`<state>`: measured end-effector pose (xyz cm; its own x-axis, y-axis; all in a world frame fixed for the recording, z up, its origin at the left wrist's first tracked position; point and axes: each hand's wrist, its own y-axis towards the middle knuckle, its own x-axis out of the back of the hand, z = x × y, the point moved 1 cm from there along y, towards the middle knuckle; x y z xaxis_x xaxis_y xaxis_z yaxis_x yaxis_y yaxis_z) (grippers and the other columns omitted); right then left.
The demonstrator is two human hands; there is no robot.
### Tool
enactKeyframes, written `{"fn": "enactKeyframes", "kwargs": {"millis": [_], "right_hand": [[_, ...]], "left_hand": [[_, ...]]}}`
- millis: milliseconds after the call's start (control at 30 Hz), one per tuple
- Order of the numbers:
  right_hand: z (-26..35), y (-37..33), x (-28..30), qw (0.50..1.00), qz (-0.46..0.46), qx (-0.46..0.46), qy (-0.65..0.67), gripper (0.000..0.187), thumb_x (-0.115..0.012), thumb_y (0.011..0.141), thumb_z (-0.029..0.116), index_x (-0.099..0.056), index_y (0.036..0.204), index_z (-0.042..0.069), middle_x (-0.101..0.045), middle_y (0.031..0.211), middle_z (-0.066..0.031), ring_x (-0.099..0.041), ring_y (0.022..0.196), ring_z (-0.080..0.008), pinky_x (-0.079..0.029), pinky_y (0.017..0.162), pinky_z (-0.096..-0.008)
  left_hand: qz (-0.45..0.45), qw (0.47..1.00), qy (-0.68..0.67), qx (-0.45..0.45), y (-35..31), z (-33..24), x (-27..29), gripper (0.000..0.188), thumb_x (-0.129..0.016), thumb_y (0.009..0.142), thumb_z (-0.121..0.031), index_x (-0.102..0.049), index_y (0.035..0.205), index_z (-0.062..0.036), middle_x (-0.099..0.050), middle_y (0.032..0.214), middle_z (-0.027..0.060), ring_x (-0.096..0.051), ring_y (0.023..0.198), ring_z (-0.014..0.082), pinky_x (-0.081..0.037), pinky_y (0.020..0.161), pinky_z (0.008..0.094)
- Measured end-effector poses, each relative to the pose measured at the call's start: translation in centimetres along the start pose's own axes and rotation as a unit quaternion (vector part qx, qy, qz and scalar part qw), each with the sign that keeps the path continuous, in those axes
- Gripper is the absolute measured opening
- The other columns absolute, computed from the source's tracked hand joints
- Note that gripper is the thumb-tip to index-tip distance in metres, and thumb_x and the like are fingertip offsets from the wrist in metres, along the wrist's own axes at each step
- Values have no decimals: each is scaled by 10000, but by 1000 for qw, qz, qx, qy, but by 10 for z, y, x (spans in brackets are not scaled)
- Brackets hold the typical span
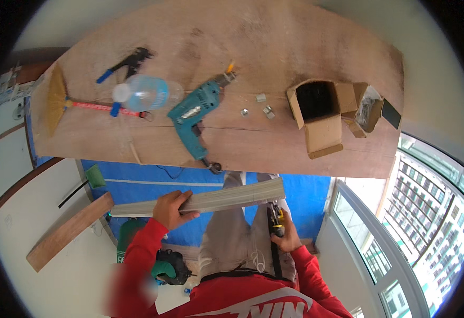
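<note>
In the head view, the left hand (pixel 169 210) is in the lower middle of the frame. Its grip is closed around a long grey strip (pixel 211 200), with the fingers over the top edge. The strip runs from the left part of the frame up to the right, almost level, just below the near edge of the surface (pixel 274 153).

The right hand (pixel 285 236) is lower right of centre. Its grip is closed on a dark tool with yellow parts (pixel 275 222). The upper end of the tool is at the right end of the strip; I cannot tell if they touch.

The surface is a wide brown wooden board in the upper half of the frame. On it, near the centre, a teal drill (pixel 195 114) lies with its bit pointing to the upper right. To its left are a clear plastic bottle (pixel 144 93), a small broom with a red handle (pixel 62 100) and black pliers with blue handles (pixel 123 64). To the right of the drill are some small metal pieces (pixel 261 106) and an open cardboard box (pixel 317 114).

A loose wooden plank (pixel 68 232) lies at the lower left.
</note>
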<state>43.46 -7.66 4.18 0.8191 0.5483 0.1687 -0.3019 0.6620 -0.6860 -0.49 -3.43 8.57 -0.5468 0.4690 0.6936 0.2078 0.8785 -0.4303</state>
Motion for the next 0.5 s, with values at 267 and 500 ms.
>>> {"fn": "enactKeyframes", "kwargs": {"millis": [267, 500], "right_hand": [[51, 21, 11, 940, -194, 25, -279, 994, -852, 642, 261, -415, 1513, 67, -577, 1310, -217, -551, 1226, -409, -414, 1076, -495], [132, 164, 6, 833, -268, 98, -473, 904, -807, 758, 442, -451, 1519, 106, -485, 1448, -208, -454, 1341, -418, -325, 1121, -551]], "left_hand": [[-216, 967, 136, 8, -94, -28, 64, 674, -834, 723, -617, -720, 1184, -139, -597, 909, 47, -620, 810, 267, -483, 742, 427], [-309, 927, 210, 22, -157, -49, 61, 635, -883, 656, -565, -737, 1150, -193, -574, 880, 27, -598, 801, 239, -442, 712, 407]]}}
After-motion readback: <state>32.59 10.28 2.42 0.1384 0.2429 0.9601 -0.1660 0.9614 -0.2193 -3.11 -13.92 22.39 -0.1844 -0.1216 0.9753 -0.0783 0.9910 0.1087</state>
